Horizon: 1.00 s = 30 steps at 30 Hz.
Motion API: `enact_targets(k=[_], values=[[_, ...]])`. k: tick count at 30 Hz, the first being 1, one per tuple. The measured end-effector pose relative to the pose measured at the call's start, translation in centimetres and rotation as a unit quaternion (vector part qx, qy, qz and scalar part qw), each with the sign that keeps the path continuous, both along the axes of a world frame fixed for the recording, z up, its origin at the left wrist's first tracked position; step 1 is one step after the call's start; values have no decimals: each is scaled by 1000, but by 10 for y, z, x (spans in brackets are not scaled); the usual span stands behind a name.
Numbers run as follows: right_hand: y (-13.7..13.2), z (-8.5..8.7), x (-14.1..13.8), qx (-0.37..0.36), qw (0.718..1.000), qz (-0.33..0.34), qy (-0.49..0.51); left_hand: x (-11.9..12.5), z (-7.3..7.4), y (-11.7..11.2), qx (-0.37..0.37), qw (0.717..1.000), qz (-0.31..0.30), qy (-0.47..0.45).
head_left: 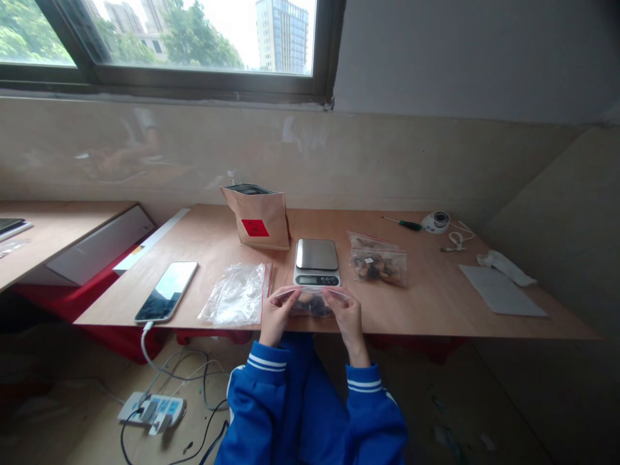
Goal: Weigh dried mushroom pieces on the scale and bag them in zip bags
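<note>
My left hand (278,312) and my right hand (347,314) pinch the top edge of a clear zip bag (312,306) at the table's front edge. Dark, dried-looking pieces show inside the bag. Just behind it stands a small digital kitchen scale (316,256) with a bare steel plate. To the right lie filled zip bags (382,266) of brown dried pieces. Left of my left hand is a stack of flat clear zip bags (237,294) with red edges. A brown paper pouch (261,216) with a red label stands behind the scale, its top gaping.
A phone (167,292) on a charging cable lies at the table's left. At the back right are a green-handled screwdriver (409,225) and a white dome camera (436,222). A white sheet (501,290) lies far right. A power strip (154,411) and cables are on the floor.
</note>
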State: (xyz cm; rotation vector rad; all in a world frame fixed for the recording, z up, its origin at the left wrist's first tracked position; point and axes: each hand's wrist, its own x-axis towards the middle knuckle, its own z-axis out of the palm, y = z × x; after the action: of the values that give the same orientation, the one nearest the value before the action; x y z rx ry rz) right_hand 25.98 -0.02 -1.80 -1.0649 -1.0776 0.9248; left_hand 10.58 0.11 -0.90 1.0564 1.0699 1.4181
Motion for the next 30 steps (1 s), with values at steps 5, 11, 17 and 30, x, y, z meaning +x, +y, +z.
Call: enact_targets(k=[5, 11, 17, 30], values=[[-2, 6, -3, 2, 1000, -24, -14, 3, 1, -1, 9, 1000, 12, 3], [-4, 9, -8, 6, 999, -47, -10, 8, 7, -4, 3, 998, 55, 6], [-3, 7, -1, 3, 999, -44, -9, 11, 8, -6, 15, 1000, 13, 5], [-3, 2, -1, 7, 998, 38, -50, 9, -6, -5, 31, 999, -1, 32]])
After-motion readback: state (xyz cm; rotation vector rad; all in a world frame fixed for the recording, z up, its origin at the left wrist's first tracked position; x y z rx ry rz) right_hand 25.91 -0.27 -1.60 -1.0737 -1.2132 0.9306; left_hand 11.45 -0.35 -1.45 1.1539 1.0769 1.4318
